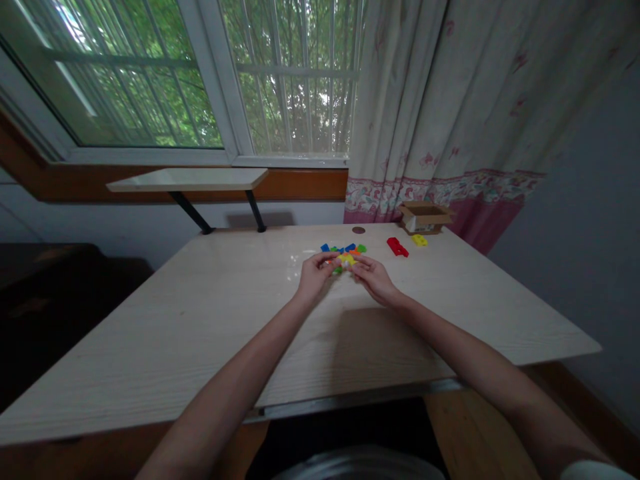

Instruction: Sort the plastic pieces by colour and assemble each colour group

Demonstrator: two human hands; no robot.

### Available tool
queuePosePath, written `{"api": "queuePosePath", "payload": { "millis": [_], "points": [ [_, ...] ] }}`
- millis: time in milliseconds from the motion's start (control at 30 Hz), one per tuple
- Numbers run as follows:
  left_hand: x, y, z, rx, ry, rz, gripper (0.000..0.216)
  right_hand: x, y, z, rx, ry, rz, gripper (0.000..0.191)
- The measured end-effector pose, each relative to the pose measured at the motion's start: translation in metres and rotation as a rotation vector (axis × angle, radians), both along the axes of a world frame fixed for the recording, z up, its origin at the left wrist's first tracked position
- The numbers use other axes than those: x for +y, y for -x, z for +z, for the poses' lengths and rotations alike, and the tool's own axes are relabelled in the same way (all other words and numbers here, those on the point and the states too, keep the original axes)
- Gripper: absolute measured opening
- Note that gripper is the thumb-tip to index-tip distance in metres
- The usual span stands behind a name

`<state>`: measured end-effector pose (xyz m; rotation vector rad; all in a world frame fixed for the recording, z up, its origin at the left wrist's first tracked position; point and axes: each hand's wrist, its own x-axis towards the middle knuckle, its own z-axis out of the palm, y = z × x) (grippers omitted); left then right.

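Note:
My left hand (317,270) and my right hand (374,275) meet over the middle of the table, fingers closed around a small yellow toy block piece (346,258). Both sets of fingertips touch it from opposite sides. Just behind my hands lie several loose plastic pieces: a blue piece (325,247), a second blue piece (351,247) and a green piece (361,248). Bits of orange and green show between and under my fingers, partly hidden. Farther right rest a red piece (397,247) and another yellow piece (419,240), apart from my hands.
An open cardboard box (425,219) stands at the table's back right, by the curtain (400,153). A round dark disc (359,230) lies near the back edge. At the back left, a raised shelf (200,179) on black legs overhangs the pale wooden table (200,333).

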<state>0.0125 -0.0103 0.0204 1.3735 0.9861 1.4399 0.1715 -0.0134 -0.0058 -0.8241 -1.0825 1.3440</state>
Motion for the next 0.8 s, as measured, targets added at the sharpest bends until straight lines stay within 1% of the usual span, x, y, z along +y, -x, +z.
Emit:
{"api": "queuePosePath", "payload": {
  "millis": [167,333,433,600,800],
  "points": [
    [-0.0029,-0.0009,0.0016,-0.039,0.044,-0.033,0.036,0.0004,-0.0020,0.0000,-0.003,0.022,-0.028,0.038],
    [-0.0039,-0.0011,0.0024,-0.036,0.029,-0.042,0.036,-0.0023,-0.0031,0.0041,0.047,0.058,0.048,0.031],
    [-0.0037,-0.0015,0.0021,-0.031,0.022,-0.032,0.035,-0.0028,-0.0022,0.0045,0.073,0.064,0.059,0.029],
    [-0.0038,-0.0015,0.0025,-0.035,0.020,-0.022,0.033,-0.0027,-0.0019,0.0036,0.076,0.061,0.071,0.028],
    [-0.0049,-0.0021,0.0042,-0.057,0.023,-0.044,0.032,-0.0042,-0.0026,0.0055,0.044,0.042,0.049,0.030]
  ]
}}
